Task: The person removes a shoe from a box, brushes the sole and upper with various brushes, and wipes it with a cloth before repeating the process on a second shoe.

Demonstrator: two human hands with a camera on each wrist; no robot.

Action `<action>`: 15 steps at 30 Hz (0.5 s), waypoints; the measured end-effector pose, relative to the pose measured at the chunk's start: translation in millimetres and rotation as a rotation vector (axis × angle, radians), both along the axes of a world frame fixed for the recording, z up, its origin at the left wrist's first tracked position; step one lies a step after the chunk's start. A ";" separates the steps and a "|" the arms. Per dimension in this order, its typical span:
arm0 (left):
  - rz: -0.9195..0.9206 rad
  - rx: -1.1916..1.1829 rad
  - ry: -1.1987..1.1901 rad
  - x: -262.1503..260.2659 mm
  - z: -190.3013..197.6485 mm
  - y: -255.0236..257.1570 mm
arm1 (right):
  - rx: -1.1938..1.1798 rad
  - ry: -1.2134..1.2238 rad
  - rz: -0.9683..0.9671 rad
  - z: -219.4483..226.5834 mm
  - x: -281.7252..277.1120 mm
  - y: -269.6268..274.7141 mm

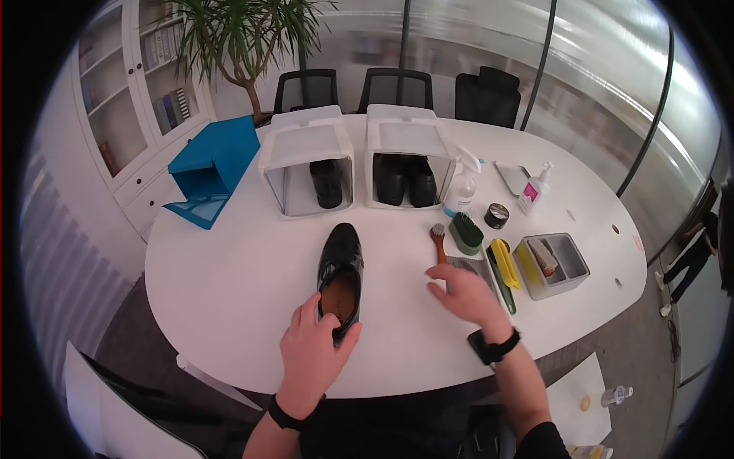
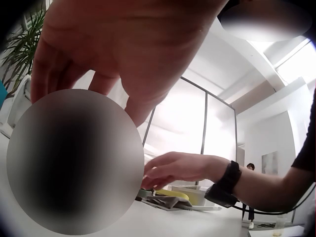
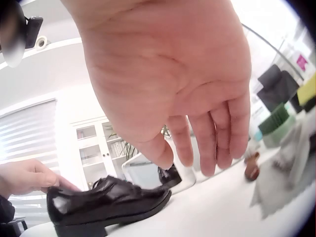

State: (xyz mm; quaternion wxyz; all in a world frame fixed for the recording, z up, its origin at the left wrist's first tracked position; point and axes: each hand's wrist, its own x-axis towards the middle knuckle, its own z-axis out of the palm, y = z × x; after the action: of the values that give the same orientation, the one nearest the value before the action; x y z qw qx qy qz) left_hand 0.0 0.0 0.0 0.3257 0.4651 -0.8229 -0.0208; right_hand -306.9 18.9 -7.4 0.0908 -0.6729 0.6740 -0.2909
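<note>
A black leather dress shoe stands on the table with its toe pointing away from me and its brown insole showing. My left hand grips it around the heel opening, with the fingers at the collar and the thumb on the right side. To the right, my right hand is held over the table, holding nothing, fingers extended. Closest to that hand are a wooden-handled brush and a grey cloth. In the right wrist view the shoe appears from the side; a blurred disc hides it in the left wrist view.
Two white shoe boxes with black shoes inside stand at the back, beside a blue folded box. On the right are a green brush, a yellow brush, a tin, a spray bottle, a pump bottle and a divided caddy.
</note>
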 end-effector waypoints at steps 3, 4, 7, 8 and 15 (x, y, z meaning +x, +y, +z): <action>-0.027 0.012 0.039 -7.4 26.5 -21.0 | 0.148 -0.043 -0.060 17.2 -44.4 10.4; -0.032 0.073 0.076 -14.3 36.2 -28.3 | 0.230 -0.011 -0.108 20.8 -52.1 14.2; -0.055 0.296 -0.145 -39.0 26.5 -50.7 | 0.271 0.191 -0.256 33.0 -58.1 25.1; -0.051 0.339 -0.363 -48.4 19.4 -61.0 | 0.259 0.200 -0.263 29.9 -60.5 26.2; -0.110 0.341 -0.076 -48.0 -16.9 -77.7 | 0.212 0.127 -0.283 -22.1 -58.4 35.9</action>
State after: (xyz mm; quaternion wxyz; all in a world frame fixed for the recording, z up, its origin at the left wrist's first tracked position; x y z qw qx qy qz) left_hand -48.0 -77.7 -16.9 0.2091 0.4683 -0.8434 -0.1601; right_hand -365.3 54.8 -29.6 0.0767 -0.5752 0.7931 -0.1850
